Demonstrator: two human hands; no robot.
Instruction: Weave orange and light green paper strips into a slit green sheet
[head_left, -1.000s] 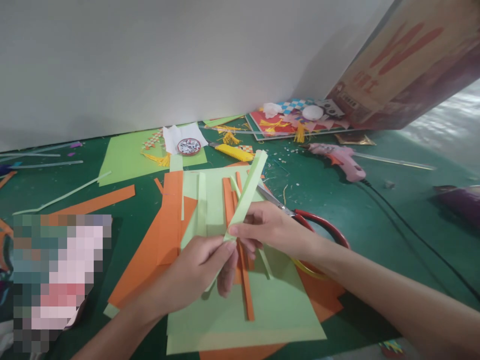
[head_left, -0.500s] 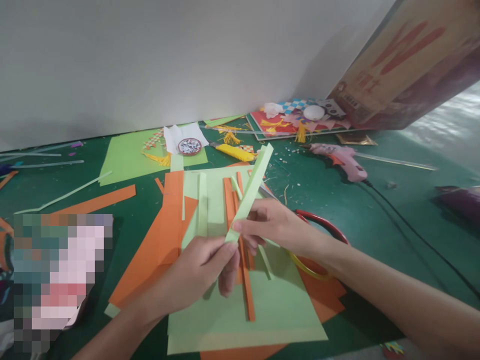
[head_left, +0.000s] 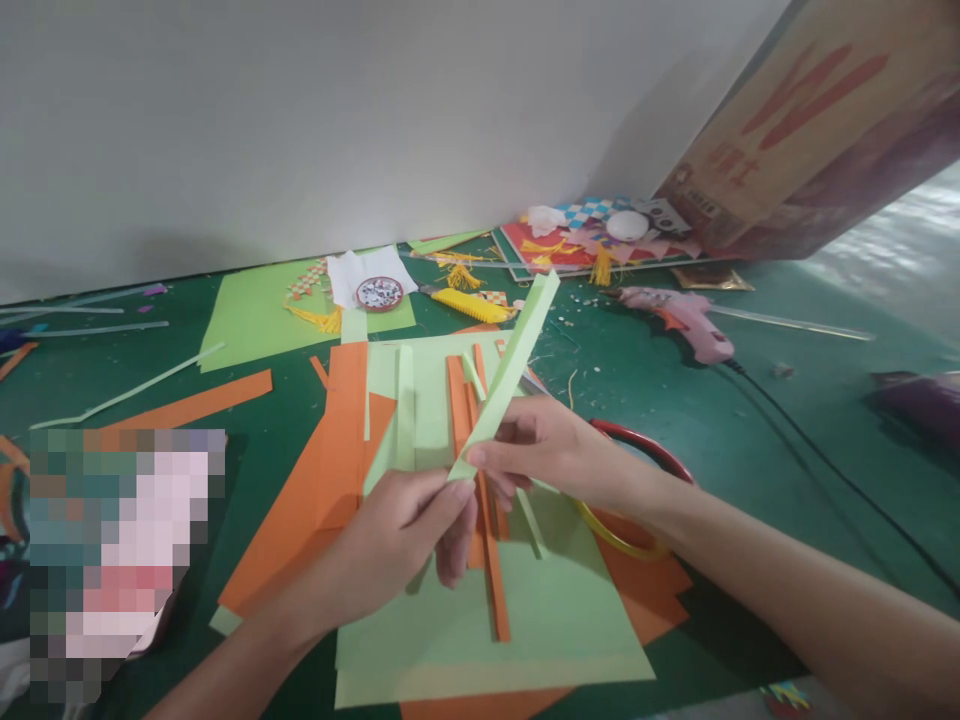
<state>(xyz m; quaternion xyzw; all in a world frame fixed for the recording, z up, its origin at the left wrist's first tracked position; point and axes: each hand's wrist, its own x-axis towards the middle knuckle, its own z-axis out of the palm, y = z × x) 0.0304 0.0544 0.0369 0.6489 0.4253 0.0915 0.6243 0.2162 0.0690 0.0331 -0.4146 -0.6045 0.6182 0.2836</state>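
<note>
A folded light green paper strip [head_left: 511, 365] slants up and away between my hands. My left hand [head_left: 416, 520] pinches its near end between thumb and fingers. Just above that, my right hand [head_left: 536, 455] grips the strip with its thumb on top. Beneath them lies a light green paper sheet [head_left: 480, 640], with narrow orange paper strips [head_left: 495, 590] and another folded green strip [head_left: 405, 410] on it. Orange paper [head_left: 300, 540] spreads to the left. Scissors [head_left: 637, 545] with red and yellow handles are partly hidden behind my right wrist.
A pink glue gun [head_left: 679, 315] with a black cord lies at the right. A yellow craft knife [head_left: 469, 305] is beyond the sheet, near a round patterned piece [head_left: 379, 293]. A paper bag [head_left: 810, 130] stands at the back right; a blurred-out object [head_left: 135, 560] is at the left.
The green strip's far end has swung slightly to the right and up. Both hands keep their hold and have barely shifted.
</note>
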